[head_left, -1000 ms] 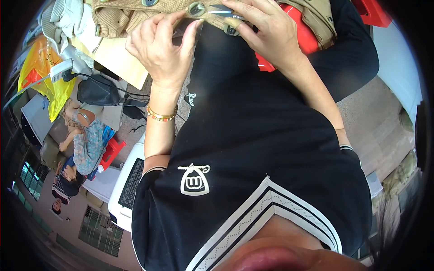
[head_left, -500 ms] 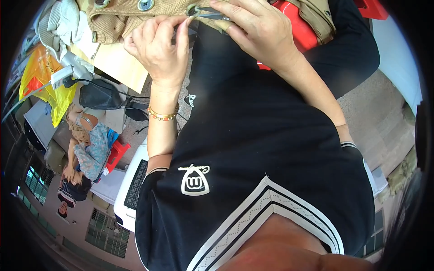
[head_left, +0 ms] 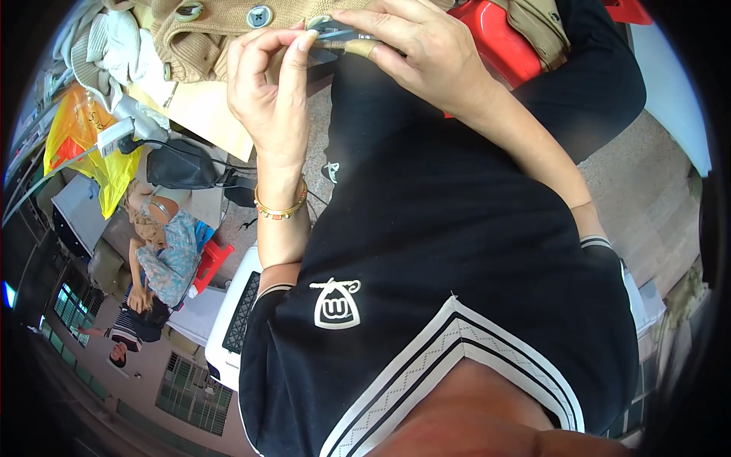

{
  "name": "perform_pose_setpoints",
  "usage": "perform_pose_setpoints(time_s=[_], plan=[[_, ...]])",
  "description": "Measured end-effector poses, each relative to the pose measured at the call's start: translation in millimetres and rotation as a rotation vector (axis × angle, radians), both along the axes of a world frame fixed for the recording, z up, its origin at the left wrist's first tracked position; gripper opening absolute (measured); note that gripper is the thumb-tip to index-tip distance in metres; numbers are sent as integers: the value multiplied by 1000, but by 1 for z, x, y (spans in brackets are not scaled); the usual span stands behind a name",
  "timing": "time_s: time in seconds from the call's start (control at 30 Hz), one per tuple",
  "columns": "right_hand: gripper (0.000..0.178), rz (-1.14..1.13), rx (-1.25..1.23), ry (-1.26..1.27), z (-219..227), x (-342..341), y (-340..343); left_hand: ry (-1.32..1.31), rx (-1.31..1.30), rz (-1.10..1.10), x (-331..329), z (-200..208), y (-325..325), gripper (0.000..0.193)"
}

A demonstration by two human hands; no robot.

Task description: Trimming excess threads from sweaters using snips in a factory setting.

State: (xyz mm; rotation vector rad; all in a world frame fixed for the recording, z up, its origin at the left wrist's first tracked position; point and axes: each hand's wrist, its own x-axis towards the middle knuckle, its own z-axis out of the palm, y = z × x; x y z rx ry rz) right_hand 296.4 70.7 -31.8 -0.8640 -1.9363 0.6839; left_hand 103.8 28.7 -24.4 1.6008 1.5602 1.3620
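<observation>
A tan knitted cardigan lies at the top edge of the view, with a dark round button on its band. My left hand pinches the cardigan's edge between thumb and fingers. Close against those fingertips are the blades of small thread snips, held in my right hand. A tan covering wraps the tip of my right thumb. The fingers partly hide the snips' handle and the pinched bit of knit.
A pale wooden tabletop shows below the cardigan, with white knitwear piled at its left. A yellow plastic bag, a black box with cables and a red stool are nearby. Another person sits at the left.
The whole view has shifted slightly. My left hand has turned more upright, its fingertips still beside the snips. Both hands keep their grip.
</observation>
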Motion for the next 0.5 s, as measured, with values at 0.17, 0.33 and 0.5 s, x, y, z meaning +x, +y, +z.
perform_pose_setpoints(time_s=[0.17, 0.33, 0.5], plan=[[28, -56, 309, -129, -13, -4, 5, -74, -58, -9, -1, -2, -3, 8], [26, -11, 127, -90, 0, 0, 3, -76, -62, -18, -3, -6, -2, 11], [31, 4, 31, 276, -21, 6, 16, 491, 208, -64, -7, -12, 1, 23]])
